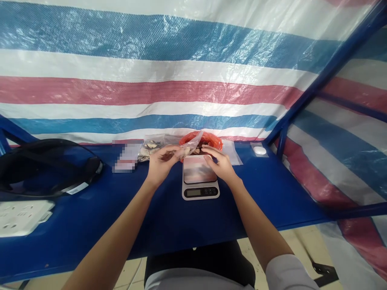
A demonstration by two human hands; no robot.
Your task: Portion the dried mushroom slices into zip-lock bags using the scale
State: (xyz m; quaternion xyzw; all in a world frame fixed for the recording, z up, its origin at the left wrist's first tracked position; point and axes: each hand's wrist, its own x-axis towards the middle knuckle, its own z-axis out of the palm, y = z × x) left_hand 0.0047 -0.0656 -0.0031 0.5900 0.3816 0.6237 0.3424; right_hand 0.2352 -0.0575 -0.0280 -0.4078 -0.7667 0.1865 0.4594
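My left hand point(163, 161) is closed on a small clear plastic bag point(194, 141), which tilts up to the right with a few pale pieces low inside. Facing it, my right hand point(222, 164) reaches in with fingers stretched out and thumb apart, and nothing shows in its grasp. Below and between both hands sits a white kitchen scale point(200, 177) with a shiny plate; no digits can be read on its display. Just behind the scale lies an open red plastic bag point(216, 141) with brown dried pieces in it, partly hidden by my hands.
Left of the hands are a clear bag of pale dried slices point(148, 150) and a blurred-out packet point(125, 157). Flat clear bags point(234, 153) lie right of the red bag. Farther out are a white round item point(259, 150), a black headband-like device point(81, 177) and a power strip point(24, 217).
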